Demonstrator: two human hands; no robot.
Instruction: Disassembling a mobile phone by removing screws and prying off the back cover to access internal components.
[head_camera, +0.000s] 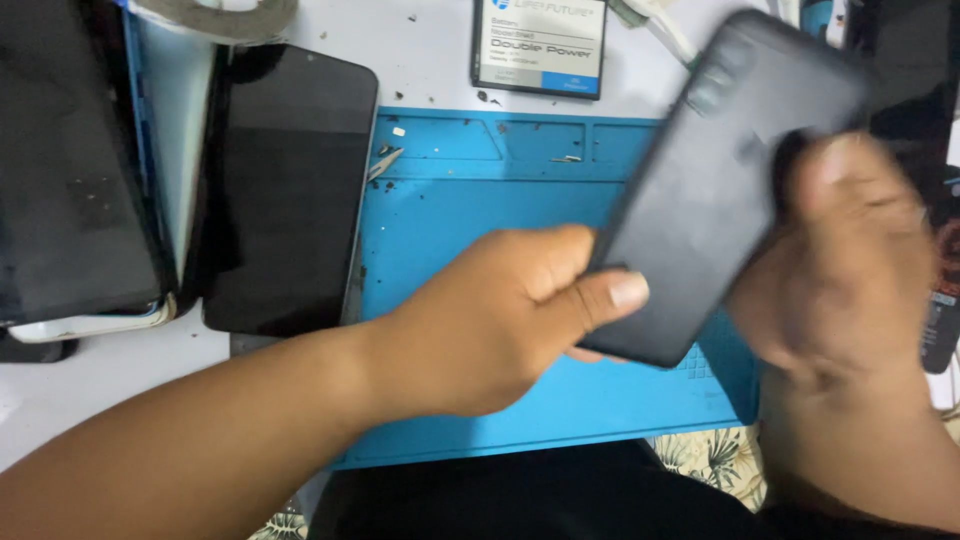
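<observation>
A dark grey phone is held back side up, tilted, above a blue work mat. My left hand grips its lower left corner, thumb lying on the back cover. My right hand is blurred and holds the phone's right edge, fingers wrapped over it. The phone's camera bump points to the upper part of the frame.
A black phone screen lies left of the mat, beside a larger dark screen panel. A flat white-labelled phone battery rests on the white table beyond the mat. Small debris and tweezers lie on the mat's top trays.
</observation>
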